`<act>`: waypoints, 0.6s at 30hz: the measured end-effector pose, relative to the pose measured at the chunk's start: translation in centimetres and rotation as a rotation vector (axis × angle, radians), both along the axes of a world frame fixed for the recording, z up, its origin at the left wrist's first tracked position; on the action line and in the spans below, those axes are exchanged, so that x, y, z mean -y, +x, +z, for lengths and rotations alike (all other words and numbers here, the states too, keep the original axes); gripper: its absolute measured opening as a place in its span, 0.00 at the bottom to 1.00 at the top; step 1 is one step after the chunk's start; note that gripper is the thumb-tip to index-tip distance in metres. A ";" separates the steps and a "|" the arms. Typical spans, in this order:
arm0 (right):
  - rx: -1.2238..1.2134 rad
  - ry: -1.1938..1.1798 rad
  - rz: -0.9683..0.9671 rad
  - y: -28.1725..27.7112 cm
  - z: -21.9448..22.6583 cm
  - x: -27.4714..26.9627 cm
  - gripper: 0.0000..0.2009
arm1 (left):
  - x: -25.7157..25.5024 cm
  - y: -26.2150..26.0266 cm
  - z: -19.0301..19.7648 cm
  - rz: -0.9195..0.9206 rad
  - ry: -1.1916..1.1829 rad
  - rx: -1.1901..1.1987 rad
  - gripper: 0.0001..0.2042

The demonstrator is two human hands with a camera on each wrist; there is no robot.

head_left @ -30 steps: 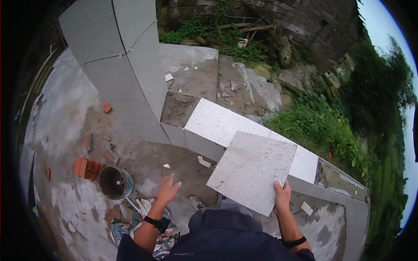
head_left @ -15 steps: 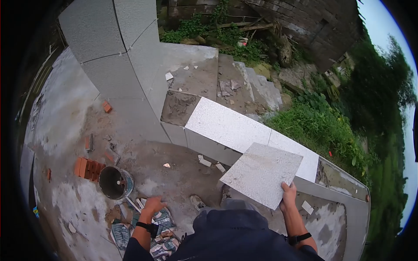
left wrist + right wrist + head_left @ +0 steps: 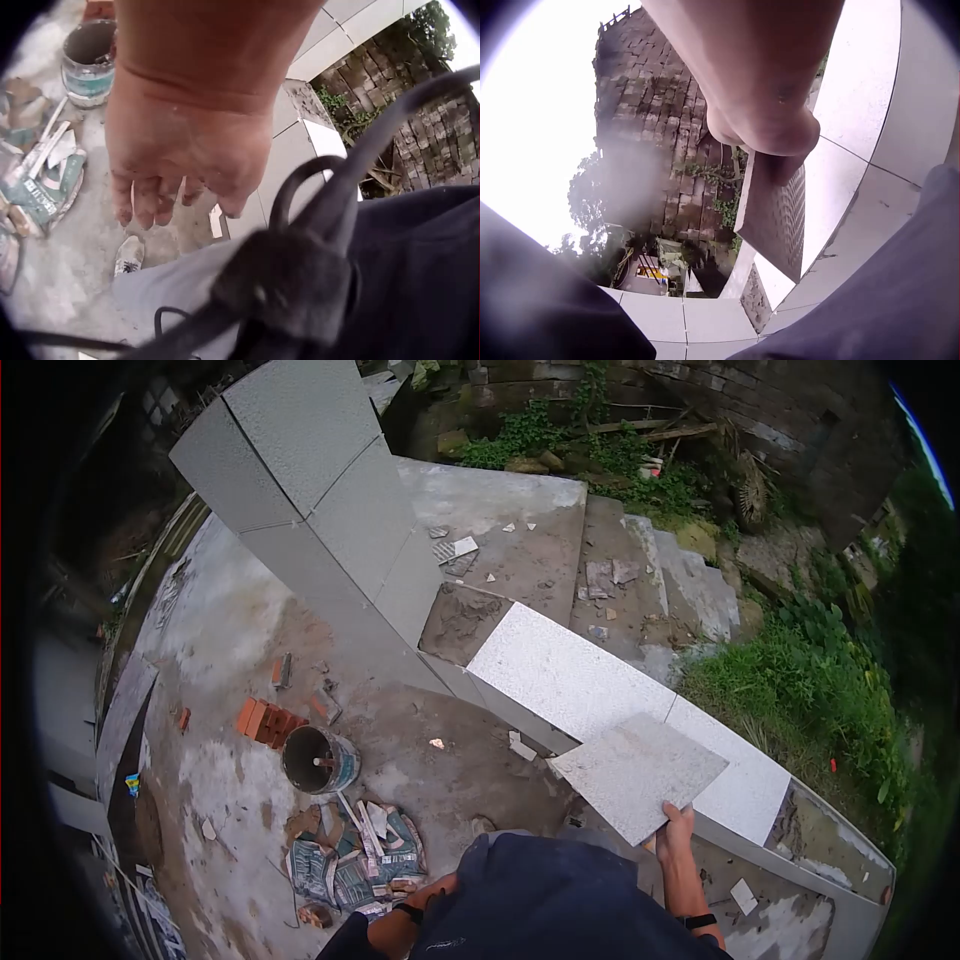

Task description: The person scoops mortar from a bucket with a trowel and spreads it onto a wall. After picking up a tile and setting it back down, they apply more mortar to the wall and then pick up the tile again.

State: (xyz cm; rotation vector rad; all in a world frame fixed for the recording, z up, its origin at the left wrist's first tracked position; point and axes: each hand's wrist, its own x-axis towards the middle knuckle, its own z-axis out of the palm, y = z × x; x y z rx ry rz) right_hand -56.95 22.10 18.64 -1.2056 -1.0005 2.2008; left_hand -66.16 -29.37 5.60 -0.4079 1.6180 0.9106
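A square, pale, rough-faced tile (image 3: 640, 775) is in my right hand (image 3: 677, 830), which grips it at its near edge. In the head view the slab overlaps the low wall's white top tiles (image 3: 570, 670). The right wrist view shows the tile (image 3: 776, 214) nearly edge-on, with a ridged pattern on one face; the fingers are mostly hidden behind the wrist. My left hand (image 3: 184, 157) hangs beside my trouser leg, fingers loose and holding nothing. From the head camera, it is mostly hidden by the dark shirt.
A bucket (image 3: 320, 760) stands left of me beside stacked red bricks (image 3: 268, 722). Torn bags (image 3: 350, 865) with offcuts lie nearer. A tiled pillar (image 3: 330, 490) rises at the wall's far end, next to a patch of mortar (image 3: 460, 620). Steps (image 3: 690, 580) lie beyond.
My left hand has drawn back from beside the tile to my body. The right hand has carried the tile right, toward the wall top. The head view has turned, shifting the scene rightward.
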 end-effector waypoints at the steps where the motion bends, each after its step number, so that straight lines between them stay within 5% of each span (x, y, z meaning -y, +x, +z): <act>1: -0.003 0.007 0.042 -0.4 0.0 -1.4 0.31 | -1.8 -0.2 0.8 0.097 0.057 0.071 0.33; 5: 0.000 0.032 0.180 -0.2 0.4 -4.3 0.33 | -5.5 1.3 5.4 0.506 0.269 0.377 0.34; 8: 0.042 0.037 0.250 -0.7 0.1 -5.8 0.34 | -5.7 -1.4 9.5 0.552 0.437 0.148 0.37; 11: 0.055 0.066 0.355 -0.6 -0.5 -6.1 0.35 | -7.5 -0.8 11.1 0.548 0.159 -0.174 0.37; 13: 0.065 0.075 0.411 -0.8 -0.1 -5.6 0.35 | -9.1 2.4 10.2 0.007 0.064 -0.276 0.37; 15: 0.080 0.096 0.465 -0.8 -0.4 -4.8 0.35 | -6.9 8.7 4.2 -0.171 0.224 -0.228 0.38; 18: 0.077 0.170 0.574 -1.0 -0.4 -3.5 0.36 | -2.8 12.3 5.2 0.028 0.252 -0.003 0.37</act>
